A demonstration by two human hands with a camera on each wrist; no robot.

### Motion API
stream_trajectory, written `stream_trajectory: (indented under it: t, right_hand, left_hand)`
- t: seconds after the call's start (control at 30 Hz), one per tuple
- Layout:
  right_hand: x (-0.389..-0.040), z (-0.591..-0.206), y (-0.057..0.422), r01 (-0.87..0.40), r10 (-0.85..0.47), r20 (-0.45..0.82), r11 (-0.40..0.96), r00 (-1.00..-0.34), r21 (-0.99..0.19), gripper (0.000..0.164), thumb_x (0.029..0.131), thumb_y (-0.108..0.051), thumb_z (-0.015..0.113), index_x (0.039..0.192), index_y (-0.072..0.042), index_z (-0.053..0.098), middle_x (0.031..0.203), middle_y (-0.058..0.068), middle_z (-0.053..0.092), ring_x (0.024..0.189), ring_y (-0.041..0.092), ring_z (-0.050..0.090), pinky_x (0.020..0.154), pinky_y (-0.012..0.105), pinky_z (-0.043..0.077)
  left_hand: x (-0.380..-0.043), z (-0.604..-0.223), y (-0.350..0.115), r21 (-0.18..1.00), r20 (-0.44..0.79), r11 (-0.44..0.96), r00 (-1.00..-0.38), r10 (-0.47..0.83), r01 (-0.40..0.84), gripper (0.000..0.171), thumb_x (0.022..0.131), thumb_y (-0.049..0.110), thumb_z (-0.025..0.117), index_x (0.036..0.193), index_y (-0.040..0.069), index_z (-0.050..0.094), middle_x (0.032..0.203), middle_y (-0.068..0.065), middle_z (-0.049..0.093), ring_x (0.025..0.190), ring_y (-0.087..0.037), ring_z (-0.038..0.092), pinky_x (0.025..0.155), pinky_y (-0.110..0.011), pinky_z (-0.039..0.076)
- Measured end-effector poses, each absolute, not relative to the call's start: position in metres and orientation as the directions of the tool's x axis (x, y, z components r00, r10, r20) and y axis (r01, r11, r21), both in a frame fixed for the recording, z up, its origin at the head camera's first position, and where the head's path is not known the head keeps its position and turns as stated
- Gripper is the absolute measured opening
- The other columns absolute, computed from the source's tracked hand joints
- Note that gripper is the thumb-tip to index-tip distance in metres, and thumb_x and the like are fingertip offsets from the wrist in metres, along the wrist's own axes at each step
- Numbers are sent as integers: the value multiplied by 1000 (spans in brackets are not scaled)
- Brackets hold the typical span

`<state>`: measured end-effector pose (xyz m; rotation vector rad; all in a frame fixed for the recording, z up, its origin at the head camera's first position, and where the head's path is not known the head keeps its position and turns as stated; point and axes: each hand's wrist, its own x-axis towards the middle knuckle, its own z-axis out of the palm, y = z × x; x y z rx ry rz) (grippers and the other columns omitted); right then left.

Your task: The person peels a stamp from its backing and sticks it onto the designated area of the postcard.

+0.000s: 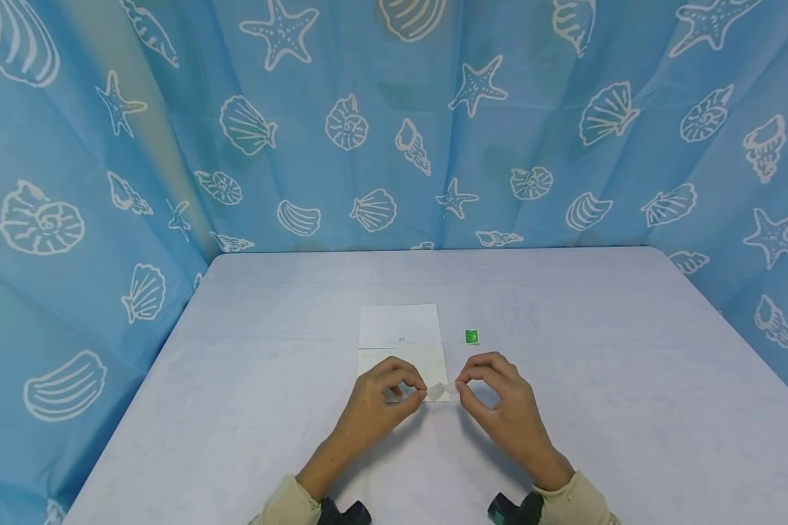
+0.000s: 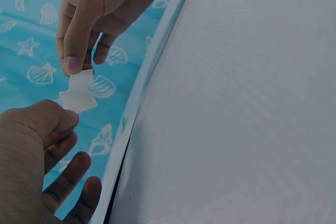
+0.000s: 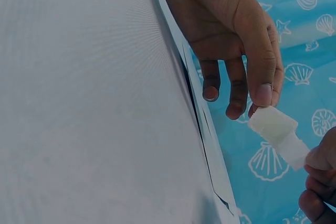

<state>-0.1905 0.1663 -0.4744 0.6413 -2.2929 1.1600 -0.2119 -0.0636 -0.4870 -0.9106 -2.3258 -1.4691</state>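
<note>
Between both hands, just over the near edge of a white folded sheet [image 1: 399,326], hangs a small pale stamp [image 3: 274,126] with a toothed edge and its plain side showing. My left hand [image 1: 371,405] pinches one end of the stamp between thumb and index finger. Joined to or overlapping its other side is a whiter paper slip [image 3: 294,152]. Thumb and index finger of my right hand [image 1: 514,410] pinch the slip's free end. The wrist views show both pieces stretched between the fingertips; how they are joined cannot be told.
A green stamp-like square [image 1: 472,337] with a pale border lies right of the folded sheet. Beneath everything is a table [image 1: 269,321] with a white cover. Blue curtain [image 1: 381,168] with shell prints hangs behind and at both sides.
</note>
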Motion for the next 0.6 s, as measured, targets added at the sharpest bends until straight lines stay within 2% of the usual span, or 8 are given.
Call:
stream_trajectory:
  t: [0.13,0.37,0.6]
  right_hand:
    - [-191,-473,168,-589,-180,599,533,-781,-608,4,89,-11,75,90,-13,72,107,-6,61,104,17,57,91,26,44]
    - [-191,-473,169,-594,-174,609,535,-774,-601,17,85,-2,77,91,-17,71,106,-5,62,103,18,58,91,24,44]
    - [-192,-473,172,-593,-161,622,550,-766,-588,16,84,-2,78,91,-15,72,105,-4,62,101,18,58,89,24,44]
  left_hand:
    - [-212,-488,-64,716,521,298,-767,374,632,12,88,5,75,89,17,73,102,11,65,87,-16,65,71,-29,56]
    - [-212,-488,-65,719,518,300,-771,371,628,11,89,7,76,89,18,72,102,12,64,87,-15,64,70,-28,56]
    - [-212,-488,-65,719,519,301,-771,368,627,9,90,10,76,89,18,72,103,12,64,89,-15,64,70,-28,56]
